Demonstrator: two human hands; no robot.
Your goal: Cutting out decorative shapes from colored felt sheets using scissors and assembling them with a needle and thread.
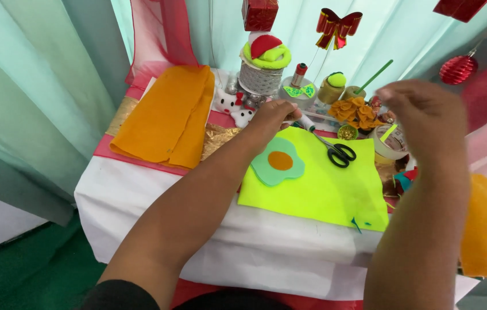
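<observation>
Your left hand [271, 117] reaches across the tabletop [157, 195] to the far edge of the neon yellow felt sheet [324, 183], its grip clenched on a small white tube-like thing [305, 121] whose tip pokes out to the right; what exactly it is cannot be told. Your right hand [421, 112] is raised above the right side of the tabletop, blurred, fingers curled loosely; you cannot tell whether its grip has anything in it. On the yellow sheet, just below your left hand, lies a pale green felt flower shape with an orange centre [278, 162]. The black-handled scissors [338, 152] rest on the same sheet between your two hands, blades pointing toward the left hand. A roll of tape [390, 143] sits under your right hand, at the sheet's right corner. A folded orange felt piece [169, 117] lies well to the left. Orange felt roses [354, 111] and a stack of ribbon spools [262, 72] stand along the back edge.
</observation>
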